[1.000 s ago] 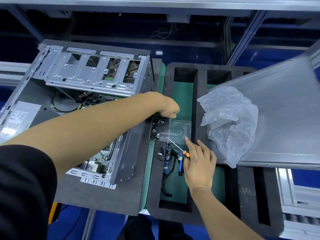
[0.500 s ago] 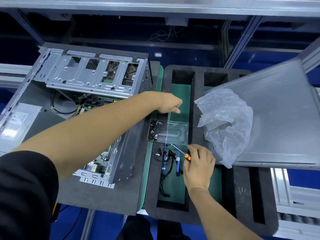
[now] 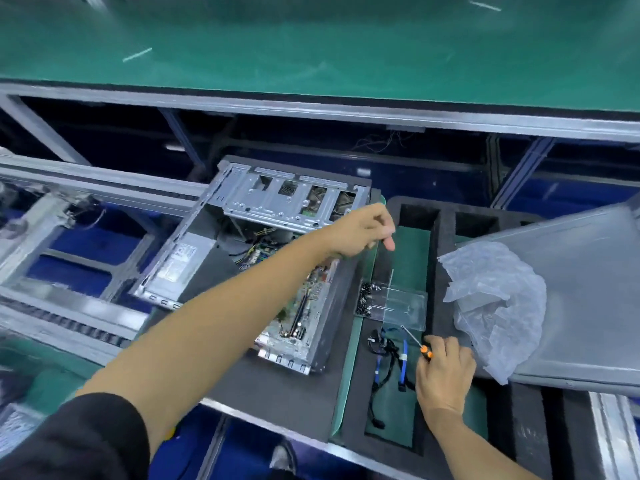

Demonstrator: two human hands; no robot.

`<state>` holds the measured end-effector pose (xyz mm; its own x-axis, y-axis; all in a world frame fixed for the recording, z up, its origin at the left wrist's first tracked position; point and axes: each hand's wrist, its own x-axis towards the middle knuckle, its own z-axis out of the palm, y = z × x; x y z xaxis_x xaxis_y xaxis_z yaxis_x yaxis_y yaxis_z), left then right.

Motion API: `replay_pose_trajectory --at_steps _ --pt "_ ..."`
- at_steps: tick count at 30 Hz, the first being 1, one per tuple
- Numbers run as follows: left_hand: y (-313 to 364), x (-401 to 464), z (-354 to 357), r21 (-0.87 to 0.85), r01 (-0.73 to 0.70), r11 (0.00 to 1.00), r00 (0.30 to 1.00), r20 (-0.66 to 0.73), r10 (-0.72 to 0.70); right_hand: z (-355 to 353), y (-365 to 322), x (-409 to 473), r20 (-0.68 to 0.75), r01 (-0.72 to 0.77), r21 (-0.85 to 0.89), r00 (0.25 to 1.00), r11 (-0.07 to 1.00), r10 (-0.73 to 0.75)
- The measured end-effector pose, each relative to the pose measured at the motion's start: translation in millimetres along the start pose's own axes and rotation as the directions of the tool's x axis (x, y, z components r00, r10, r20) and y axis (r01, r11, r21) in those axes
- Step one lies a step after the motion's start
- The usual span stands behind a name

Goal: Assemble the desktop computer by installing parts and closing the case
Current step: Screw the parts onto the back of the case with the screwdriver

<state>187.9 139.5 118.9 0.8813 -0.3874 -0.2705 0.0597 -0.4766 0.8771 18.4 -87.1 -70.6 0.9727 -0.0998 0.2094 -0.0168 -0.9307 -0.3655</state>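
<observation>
Both hands work the foam tray (image 3: pixel 440 271); right hand (image 3: pixel 445 374) grips the screwdriver (image 3: pixel 415 342) beside the screw box (image 3: pixel 393 304); left hand (image 3: pixel 363 233), fingers curled, hovers above it, grip unclear.

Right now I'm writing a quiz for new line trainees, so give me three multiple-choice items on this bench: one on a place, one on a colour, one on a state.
1. Where does the clear plastic box lie?
A. in a slot of the foam tray
B. inside the computer case
C. on the metal panel

2. What colour is the screwdriver handle?
A. green
B. orange
C. white

3. What state is the computer case in?
A. closed
B. side open, boards showing
C. wrapped in plastic

Answers: 1 A, it sits in the black foam tray; 2 B, orange shows by the right hand; 3 B, its circuit boards are exposed.
</observation>
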Motion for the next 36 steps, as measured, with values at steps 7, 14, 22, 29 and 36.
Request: replay_pose_trajectory --at_steps 7,14,22,29,36 --pt "-45.5 -112.1 -83.7 -0.476 0.085 0.875 0.952 -0.221 -0.212 -30.8 -61.7 25.0 0.038 -0.205 0.354 0.978 0.913 0.205" --pt "-90.7 -155.0 -148.5 -0.731 -0.004 0.682 0.917 -0.274 -0.289 -87.5 -196.8 89.8 -0.145 0.044 0.47 0.989 0.882 0.028" --pt "-133.4 -188.0 -202.9 -0.752 -0.023 0.659 0.935 -0.249 -0.252 -93.2 -318.2 93.4 0.04 -0.072 0.648 0.997 0.758 0.06" --pt "-163.7 -205.3 -218.4 -0.783 0.002 0.622 0.947 -0.199 -0.253 -67.7 -375.9 71.7 0.16 -0.145 0.76 0.986 0.633 0.033" --pt "-173.0 -195.6 -214.0 -0.822 -0.07 0.566 0.943 -0.239 -0.23 -49.4 -397.4 41.5 0.201 -0.134 0.757 0.979 0.639 -0.033"
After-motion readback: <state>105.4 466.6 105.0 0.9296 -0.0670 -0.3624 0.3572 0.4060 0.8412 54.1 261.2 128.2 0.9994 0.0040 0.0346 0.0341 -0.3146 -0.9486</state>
